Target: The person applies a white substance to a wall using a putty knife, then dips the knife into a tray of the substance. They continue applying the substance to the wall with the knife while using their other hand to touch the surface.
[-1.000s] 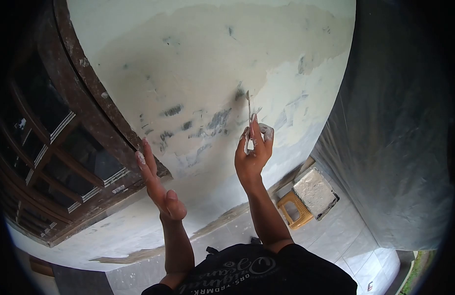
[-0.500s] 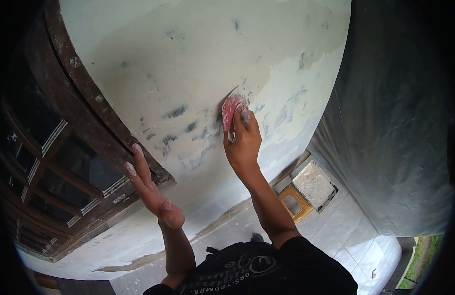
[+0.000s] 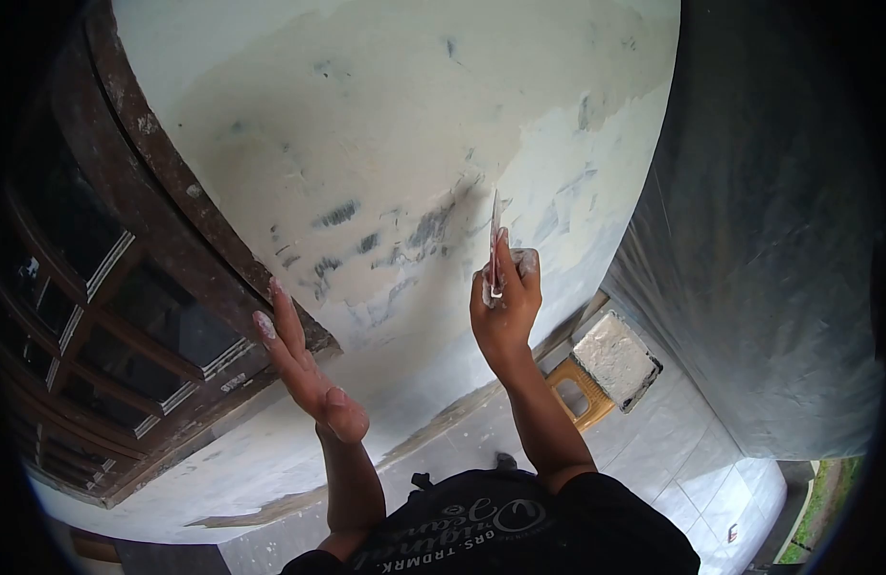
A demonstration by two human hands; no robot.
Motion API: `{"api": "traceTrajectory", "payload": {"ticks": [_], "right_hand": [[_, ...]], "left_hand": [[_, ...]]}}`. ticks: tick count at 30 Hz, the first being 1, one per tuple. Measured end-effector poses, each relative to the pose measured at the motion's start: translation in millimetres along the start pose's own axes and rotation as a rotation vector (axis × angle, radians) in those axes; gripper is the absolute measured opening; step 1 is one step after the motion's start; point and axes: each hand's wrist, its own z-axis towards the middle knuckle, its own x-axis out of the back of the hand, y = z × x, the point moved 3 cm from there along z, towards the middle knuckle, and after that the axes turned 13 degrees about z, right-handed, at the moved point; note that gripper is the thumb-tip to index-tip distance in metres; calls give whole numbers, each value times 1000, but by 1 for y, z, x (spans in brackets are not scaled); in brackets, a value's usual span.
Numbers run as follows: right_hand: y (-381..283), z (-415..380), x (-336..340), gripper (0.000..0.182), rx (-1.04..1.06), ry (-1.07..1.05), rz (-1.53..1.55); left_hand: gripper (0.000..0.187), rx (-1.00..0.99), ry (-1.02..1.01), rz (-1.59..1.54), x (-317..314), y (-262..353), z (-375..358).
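From my feed I log the thin, flat, white-smeared scraper (image 3: 494, 230) pinched edge-on in the right hand (image 3: 506, 305), long axis running up from its fingers toward the grey-smudged cream wall (image 3: 385, 125), contact unclear, the farther left hand (image 3: 313, 381) extended, seemingly holding nothing.

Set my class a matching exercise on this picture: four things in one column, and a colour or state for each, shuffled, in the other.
Column one
1. Right hand
2. Left hand
3. Stool
4. Window frame

Column two
A. Dark brown
B. Gripping a thin tool
C. Yellow
D. Open, holding nothing

Pairs: 1-B, 2-D, 3-C, 4-A
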Motion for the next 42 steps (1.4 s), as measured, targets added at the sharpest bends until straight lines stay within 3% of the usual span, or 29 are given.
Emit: {"api": "traceTrajectory", "payload": {"ticks": [7, 11, 25, 28, 33, 36, 42], "right_hand": [[13, 30, -25, 53, 7, -4, -117], [10, 31, -44, 57, 111, -71, -202], [7, -11, -32, 58, 129, -171, -81], [4, -16, -19, 59, -7, -221, 19], [6, 18, -4, 62, 99, -18, 28], [23, 40, -18, 62, 124, 17, -130], [20, 30, -52, 60, 171, -40, -84]], "left_hand": [[86, 9, -10, -5, 0, 5, -1], [82, -43, 0, 51, 6, 4, -1], [90, -11, -41, -53, -13, 23, -1], [84, -74, -12, -23, -9, 21, -1], [86, -44, -5, -15, -2, 22, -5], [83, -72, 2, 18, 3, 21, -4], [84, -67, 39, 52, 15, 14, -3]]}}
